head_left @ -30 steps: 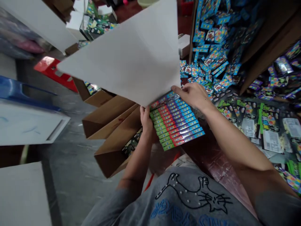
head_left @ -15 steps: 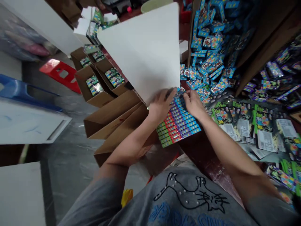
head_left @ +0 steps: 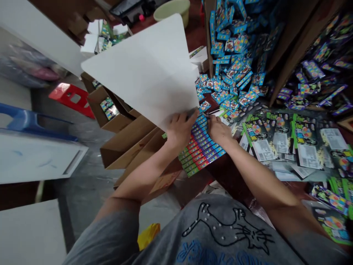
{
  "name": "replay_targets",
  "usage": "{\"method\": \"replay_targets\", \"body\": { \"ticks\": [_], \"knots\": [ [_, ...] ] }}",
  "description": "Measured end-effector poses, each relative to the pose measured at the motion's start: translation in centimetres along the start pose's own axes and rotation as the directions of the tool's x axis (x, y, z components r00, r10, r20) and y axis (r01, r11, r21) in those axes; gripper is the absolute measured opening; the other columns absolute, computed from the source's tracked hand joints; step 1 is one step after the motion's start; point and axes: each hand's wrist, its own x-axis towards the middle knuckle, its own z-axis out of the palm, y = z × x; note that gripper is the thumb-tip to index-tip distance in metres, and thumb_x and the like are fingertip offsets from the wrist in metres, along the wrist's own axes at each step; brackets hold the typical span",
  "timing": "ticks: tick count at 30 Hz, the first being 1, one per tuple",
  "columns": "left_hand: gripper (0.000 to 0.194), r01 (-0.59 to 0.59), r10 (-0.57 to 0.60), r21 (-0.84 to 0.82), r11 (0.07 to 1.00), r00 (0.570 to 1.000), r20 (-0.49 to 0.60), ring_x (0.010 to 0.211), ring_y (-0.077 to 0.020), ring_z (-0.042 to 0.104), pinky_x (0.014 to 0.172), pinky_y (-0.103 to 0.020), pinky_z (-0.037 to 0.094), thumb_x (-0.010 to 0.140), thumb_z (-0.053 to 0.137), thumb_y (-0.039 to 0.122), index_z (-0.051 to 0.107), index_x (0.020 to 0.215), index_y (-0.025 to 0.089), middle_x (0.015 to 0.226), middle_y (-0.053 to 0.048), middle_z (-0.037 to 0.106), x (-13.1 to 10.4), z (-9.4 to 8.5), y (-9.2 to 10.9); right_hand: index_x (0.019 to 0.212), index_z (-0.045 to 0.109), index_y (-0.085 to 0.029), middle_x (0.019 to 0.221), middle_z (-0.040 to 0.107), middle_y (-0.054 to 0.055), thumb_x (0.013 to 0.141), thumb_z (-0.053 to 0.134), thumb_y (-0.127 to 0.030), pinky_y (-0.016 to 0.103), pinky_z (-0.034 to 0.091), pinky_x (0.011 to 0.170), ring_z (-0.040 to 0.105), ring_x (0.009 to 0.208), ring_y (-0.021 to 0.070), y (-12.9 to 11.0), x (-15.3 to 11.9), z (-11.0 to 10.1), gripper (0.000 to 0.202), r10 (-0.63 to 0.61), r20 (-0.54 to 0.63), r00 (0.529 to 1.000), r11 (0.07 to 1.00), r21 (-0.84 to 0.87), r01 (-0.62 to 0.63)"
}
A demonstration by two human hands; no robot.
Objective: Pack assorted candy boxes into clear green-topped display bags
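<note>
Several rows of small candy-type boxes (head_left: pixel 202 147), green, red, purple and blue, lie packed tightly together in front of me. My left hand (head_left: pixel 180 130) is bent over their far left side, its fingers against the lower edge of a large white board (head_left: pixel 149 70). Around the far right end of the rows curl the fingers of my right hand (head_left: pixel 219 130), touching the blue boxes. The board slants up and away from the rows; whether it joins something beneath them is hidden. My fingertips are partly hidden.
Open cardboard boxes (head_left: pixel 129 141) stand to the left, beside a red stool (head_left: pixel 72 98). Loose blue packets (head_left: pixel 237 70) spill from a carton at the back right. Printed pouches (head_left: pixel 306 140) lie on the right, and a pale green basin (head_left: pixel 172 11) stands behind.
The white board has shifted left and tilted, uncovering more of the basin. Both hands and the small boxes appear slightly further left as the view shifts.
</note>
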Motion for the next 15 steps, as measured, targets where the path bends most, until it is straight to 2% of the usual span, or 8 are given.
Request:
{"method": "replay_targets", "body": {
  "ticks": [5,8,10,12,13,15],
  "knots": [
    [0.050,-0.087,0.092,-0.038,0.995,0.982,0.166,0.106,-0.0345,0.067,0.105,-0.054,0.054,0.103,0.053,0.034,0.064,0.152,0.032,0.114,-0.014,0.074,0.7,-0.1,-2.4,0.149,0.053,-0.022,0.144,0.068,0.020,0.112,0.020,-0.043,0.056,0.058,0.099,0.073,0.123,0.0378,0.0,0.1,0.3,0.054,0.017,0.023,1.000,1.000,0.014,-0.017],
    [0.056,-0.103,0.120,-0.123,0.987,0.982,0.143,0.130,-0.0379,0.063,0.117,-0.055,0.049,0.105,0.053,0.046,0.058,0.157,0.026,0.142,-0.016,0.068,-0.2,0.7,-2.8,0.151,0.053,-0.019,0.146,0.065,0.021,0.112,0.023,-0.041,0.056,0.058,0.100,0.071,0.124,0.0383,-0.2,-0.4,0.3,0.054,0.014,-0.020,1.000,1.000,0.027,-0.014],
    [0.064,-0.119,0.137,-0.159,0.980,0.985,0.103,0.146,-0.0397,0.053,0.126,-0.057,0.041,0.105,0.053,0.055,0.055,0.158,0.020,0.158,-0.019,0.057,-0.8,1.4,-2.9,0.157,0.048,-0.016,0.156,0.057,0.022,0.112,0.024,-0.038,0.054,0.055,0.108,0.062,0.137,0.0371,-0.4,-0.9,0.1,0.056,-0.011,-0.085,0.996,1.000,0.025,0.013],
    [0.070,-0.145,0.163,-0.201,0.969,0.984,0.073,0.151,-0.0399,0.049,0.129,-0.057,0.037,0.105,0.052,0.061,0.055,0.158,0.016,0.161,-0.021,0.054,-1.2,1.6,-3.3,0.162,0.044,-0.013,0.164,0.049,0.020,0.113,0.024,-0.033,0.049,0.047,0.120,0.050,0.150,0.0327,-0.7,-1.1,-0.3,0.057,-0.146,-0.204,0.968,0.989,0.002,0.150],
    [0.070,-0.168,0.185,-0.226,0.960,0.981,0.053,0.150,-0.0393,0.050,0.128,-0.057,0.038,0.105,0.051,0.063,0.056,0.156,0.016,0.160,-0.022,0.054,-1.3,1.5,-3.6,0.162,0.045,-0.013,0.166,0.048,0.018,0.113,0.024,-0.030,0.047,0.042,0.126,0.045,0.153,0.0301,-0.9,-1.1,-0.6,0.057,-0.265,-0.250,0.931,0.964,-0.030,0.266],
    [0.064,-0.209,0.215,-0.249,0.946,0.977,-0.002,0.149,-0.0377,0.052,0.127,-0.056,0.040,0.106,0.051,0.060,0.061,0.151,0.017,0.157,-0.021,0.056,-1.8,0.8,-4.1,0.159,0.051,-0.011,0.167,0.050,0.015,0.111,0.025,-0.022,0.044,0.033,0.132,0.040,0.158,0.0270,-1.4,-0.6,-1.1,0.056,-0.514,-0.255,0.819,0.857,-0.121,0.501]
  ]
}}
